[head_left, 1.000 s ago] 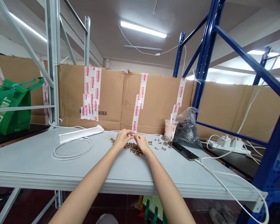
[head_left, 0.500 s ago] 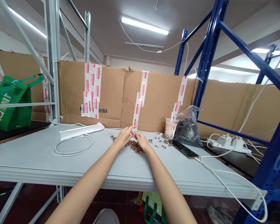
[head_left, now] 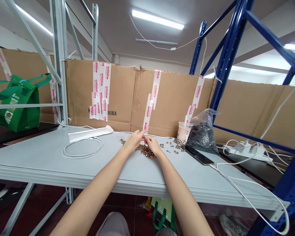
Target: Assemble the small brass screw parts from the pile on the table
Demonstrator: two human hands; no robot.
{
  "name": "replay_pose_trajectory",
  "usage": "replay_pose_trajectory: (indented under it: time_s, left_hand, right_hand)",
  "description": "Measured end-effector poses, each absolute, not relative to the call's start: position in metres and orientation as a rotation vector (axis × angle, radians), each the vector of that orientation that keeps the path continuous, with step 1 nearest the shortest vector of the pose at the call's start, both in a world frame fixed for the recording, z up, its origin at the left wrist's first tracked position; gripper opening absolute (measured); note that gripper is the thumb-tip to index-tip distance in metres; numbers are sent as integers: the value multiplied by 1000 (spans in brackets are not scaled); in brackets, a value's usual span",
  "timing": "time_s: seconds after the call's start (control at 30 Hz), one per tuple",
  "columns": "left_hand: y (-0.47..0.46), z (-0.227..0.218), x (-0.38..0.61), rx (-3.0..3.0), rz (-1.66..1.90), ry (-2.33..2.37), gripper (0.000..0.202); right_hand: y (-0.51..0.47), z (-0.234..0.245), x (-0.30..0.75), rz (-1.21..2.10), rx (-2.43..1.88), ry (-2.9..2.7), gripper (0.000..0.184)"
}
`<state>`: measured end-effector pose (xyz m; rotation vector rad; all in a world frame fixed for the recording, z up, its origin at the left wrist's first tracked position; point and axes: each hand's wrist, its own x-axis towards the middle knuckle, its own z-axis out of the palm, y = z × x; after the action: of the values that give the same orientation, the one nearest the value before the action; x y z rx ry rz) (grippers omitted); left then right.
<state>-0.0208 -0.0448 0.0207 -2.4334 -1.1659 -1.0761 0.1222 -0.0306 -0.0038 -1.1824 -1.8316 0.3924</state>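
Observation:
My left hand (head_left: pixel 134 141) and my right hand (head_left: pixel 152 146) sit close together above the table, fingertips meeting just behind a heap of small brass screws (head_left: pixel 145 152). Their fingers hide whatever may lie between them, so I cannot tell if a screw is pinched there. More loose screws (head_left: pixel 170 148) lie scattered to the right of the heap, and a thin trail of them (head_left: pixel 123 141) runs to the left, beside my left hand. Both forearms reach in from the bottom of the view over the front edge of the grey table (head_left: pixel 51 154).
A plastic cup of milk tea (head_left: pixel 183 133), a black plastic bag (head_left: pixel 203 133) and a phone (head_left: pixel 198 155) stand to the right. A white cable coil (head_left: pixel 83 148) and a white strip (head_left: pixel 90 133) lie left. Cardboard walls and metal shelving surround the table.
The whole scene sits higher and further right in the view, so the head has moved. My fingertips have shifted slightly around the same spot. The screws look unmoved.

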Motion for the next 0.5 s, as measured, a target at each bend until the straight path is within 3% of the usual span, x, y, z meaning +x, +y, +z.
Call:
replay_pose_trajectory:
  time_s: [0.13, 0.4, 0.5]
  left_hand:
    - [-46, 20, -18, -2425, -1007, -1136, 45]
    - [-44, 19, -22, -2378, -1037, -1226, 43]
    - [-44, 18, -20, -2386, -995, -1225, 42]
  right_hand:
    - [-30, -4, 124, 394, -1256, -1815, 53]
    - [-31, -7, 118, 358, -1184, -1866, 38]
    - [-32, -6, 120, 297, -1232, -1894, 41]
